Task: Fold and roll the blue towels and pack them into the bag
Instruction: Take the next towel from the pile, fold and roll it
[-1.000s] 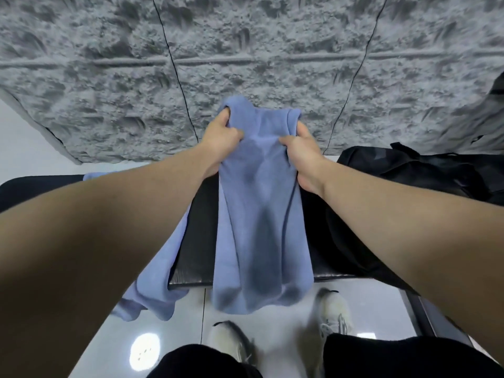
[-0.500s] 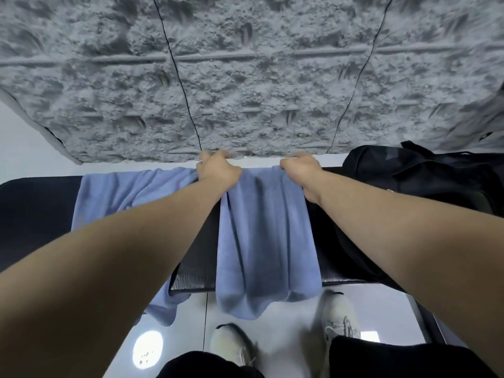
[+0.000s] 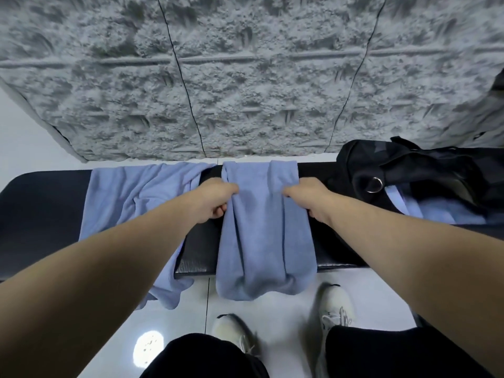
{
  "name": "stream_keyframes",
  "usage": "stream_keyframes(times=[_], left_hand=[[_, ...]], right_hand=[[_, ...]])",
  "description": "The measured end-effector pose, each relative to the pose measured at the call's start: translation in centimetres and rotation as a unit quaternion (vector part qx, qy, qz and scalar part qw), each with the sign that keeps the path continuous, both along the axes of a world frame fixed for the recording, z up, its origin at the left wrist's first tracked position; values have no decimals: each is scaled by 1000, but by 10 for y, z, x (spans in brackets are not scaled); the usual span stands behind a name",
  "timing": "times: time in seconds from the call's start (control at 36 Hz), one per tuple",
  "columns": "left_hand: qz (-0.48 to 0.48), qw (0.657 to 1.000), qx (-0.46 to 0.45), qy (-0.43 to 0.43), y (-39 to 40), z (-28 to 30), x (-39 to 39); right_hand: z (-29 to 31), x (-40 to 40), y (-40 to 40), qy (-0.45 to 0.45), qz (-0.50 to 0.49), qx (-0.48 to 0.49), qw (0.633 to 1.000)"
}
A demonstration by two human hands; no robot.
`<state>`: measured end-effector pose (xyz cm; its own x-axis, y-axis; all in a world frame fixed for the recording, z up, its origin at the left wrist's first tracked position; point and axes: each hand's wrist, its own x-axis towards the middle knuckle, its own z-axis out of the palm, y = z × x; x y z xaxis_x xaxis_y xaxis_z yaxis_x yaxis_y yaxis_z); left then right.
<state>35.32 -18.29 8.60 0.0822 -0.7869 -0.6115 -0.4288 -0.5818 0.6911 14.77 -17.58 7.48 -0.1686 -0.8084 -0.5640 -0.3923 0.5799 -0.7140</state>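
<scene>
Left hand (image 3: pixel 215 199) curled tight, fingers pinching the left edge of the folded blue towel (image 3: pixel 263 230). Right hand (image 3: pixel 306 196) same deal on the right edge, fingers tucked into the cloth, thumb side hidden so can't tell exactly how it wraps. Both grips about a third of the way down from the far end, hands well apart with the towel's width between them.

Towel laid across the black bench (image 3: pixel 41 214), far end reaching the back edge by the rough grey wall (image 3: pixel 245 77), near end drooping over the front edge toward the white floor (image 3: pixel 272 309). Second blue towel (image 3: pixel 131 197) rumpled just left of it, also spilling off the front, with a bare strip of bench between the two. Black bag (image 3: pixel 409 173) on the right end of the bench, open, something light blue showing inside. White sneakers (image 3: pixel 336 306) below, close to the hanging end. Open bench surface far left.
</scene>
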Motion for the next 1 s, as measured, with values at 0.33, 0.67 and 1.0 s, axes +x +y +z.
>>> stream_keyframes(times=[0.33,0.67,1.0], left_hand=[[143,979,-145,7,-9,-17,4],[-296,782,-508,-208,92,-38,24],[-505,614,-503,-340,154,-55,51]], right_hand=[[-10,-6,-3,75,-21,-89,993],[-15,-12,92,152,293,-347,878],[-13,-28,130,284,452,-329,779]])
